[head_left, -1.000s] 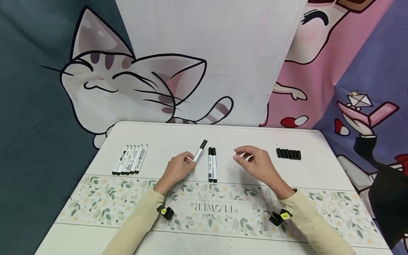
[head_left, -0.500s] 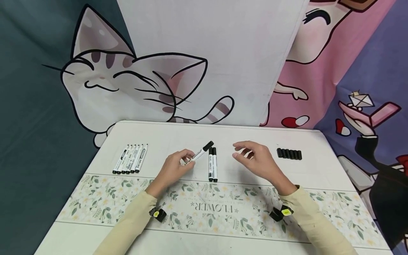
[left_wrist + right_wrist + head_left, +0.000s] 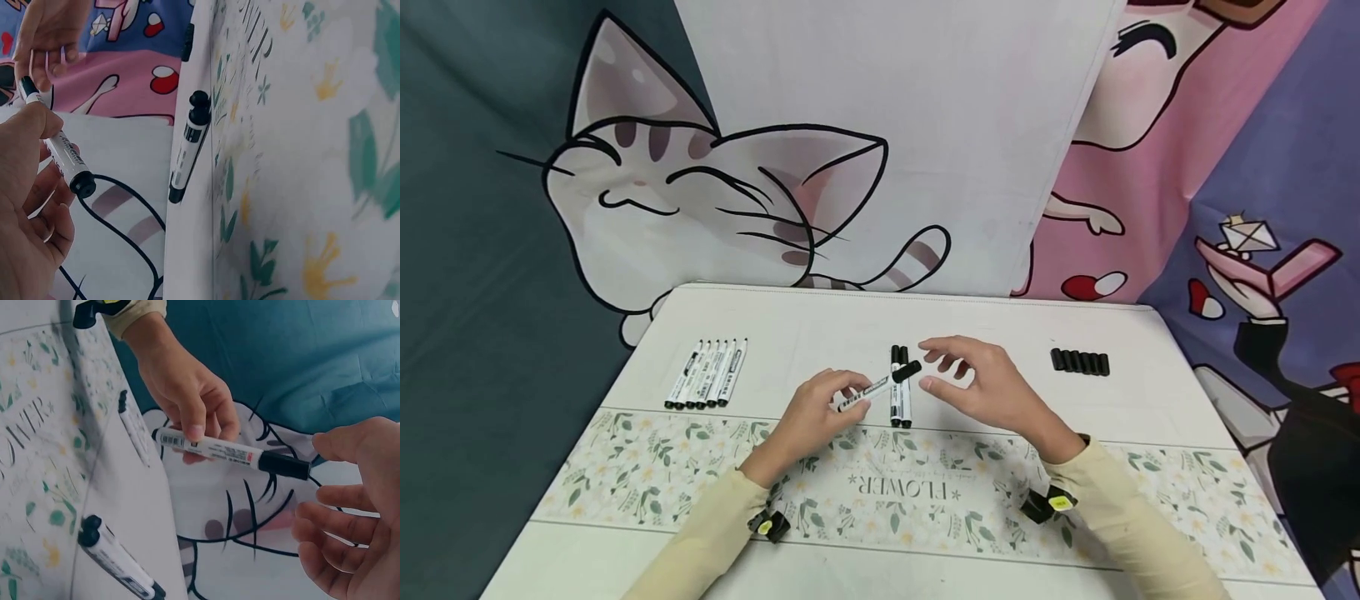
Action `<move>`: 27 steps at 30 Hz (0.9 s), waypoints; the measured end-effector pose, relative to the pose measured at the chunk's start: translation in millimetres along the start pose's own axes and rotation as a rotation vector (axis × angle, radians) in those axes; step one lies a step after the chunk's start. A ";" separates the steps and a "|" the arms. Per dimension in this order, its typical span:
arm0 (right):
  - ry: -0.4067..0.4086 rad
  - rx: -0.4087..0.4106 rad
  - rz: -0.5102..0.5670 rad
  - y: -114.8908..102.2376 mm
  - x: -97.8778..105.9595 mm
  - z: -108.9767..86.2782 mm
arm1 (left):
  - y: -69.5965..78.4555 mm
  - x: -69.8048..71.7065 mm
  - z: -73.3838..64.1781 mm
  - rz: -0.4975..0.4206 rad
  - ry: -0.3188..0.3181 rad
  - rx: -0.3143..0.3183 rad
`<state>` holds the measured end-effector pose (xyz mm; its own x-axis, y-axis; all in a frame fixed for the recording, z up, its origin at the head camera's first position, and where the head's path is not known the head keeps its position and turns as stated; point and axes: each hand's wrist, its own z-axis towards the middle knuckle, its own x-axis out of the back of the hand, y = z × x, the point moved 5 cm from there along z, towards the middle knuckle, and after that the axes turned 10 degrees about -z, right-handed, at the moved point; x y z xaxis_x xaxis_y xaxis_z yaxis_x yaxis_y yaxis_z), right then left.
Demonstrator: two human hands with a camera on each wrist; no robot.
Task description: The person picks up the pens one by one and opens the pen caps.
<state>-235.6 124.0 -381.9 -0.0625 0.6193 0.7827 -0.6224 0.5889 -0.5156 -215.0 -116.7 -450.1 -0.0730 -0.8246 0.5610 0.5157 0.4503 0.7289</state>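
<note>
My left hand (image 3: 822, 410) pinches a white marker (image 3: 874, 390) between thumb and fingers, its black cap (image 3: 284, 465) pointing right. The marker is held up off the table and overlaps two capped markers (image 3: 900, 400) lying side by side in the head view. My right hand (image 3: 981, 383) is just right of the cap, thumb and fingers apart and lightly bent, with nothing between them. In the right wrist view its fingertips (image 3: 306, 515) are close to the cap's end. The left wrist view shows the marker's black rear end (image 3: 82, 185) below the left thumb.
Several uncapped white markers (image 3: 706, 375) lie in a row at the left of the white table (image 3: 820, 321). A row of several black caps (image 3: 1079, 362) lies at the right. A floral strip with lettering (image 3: 902, 492) crosses the table; printed cloths hang behind.
The held marker has swung toward horizontal, its cap moving right and down over the two capped markers. My right hand has moved left toward the cap.
</note>
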 end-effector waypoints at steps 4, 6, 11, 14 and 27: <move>-0.021 0.017 -0.003 -4.6 -9.4 -2.7 | 0.0 -4.4 -6.0 -0.012 -0.001 0.000; -0.026 0.017 -0.004 -6.1 -13.0 -3.9 | -0.3 -6.0 -7.8 -0.017 -0.003 -0.004; -0.021 0.033 -0.009 -10.6 -17.1 -6.0 | -1.6 -9.6 -8.6 -0.028 -0.014 -0.009; -0.006 0.066 -0.034 -14.1 -16.7 -6.3 | -0.9 -11.0 -7.9 -0.033 -0.022 -0.015; 0.207 0.302 -0.146 -37.3 0.5 -12.1 | 27.2 -9.5 -7.5 -0.037 0.073 -0.175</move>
<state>-203.0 108.6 -366.5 0.1834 0.6499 0.7375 -0.8166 0.5185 -0.2538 -193.9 -99.2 -438.6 -0.0358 -0.8651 0.5004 0.6546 0.3581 0.6658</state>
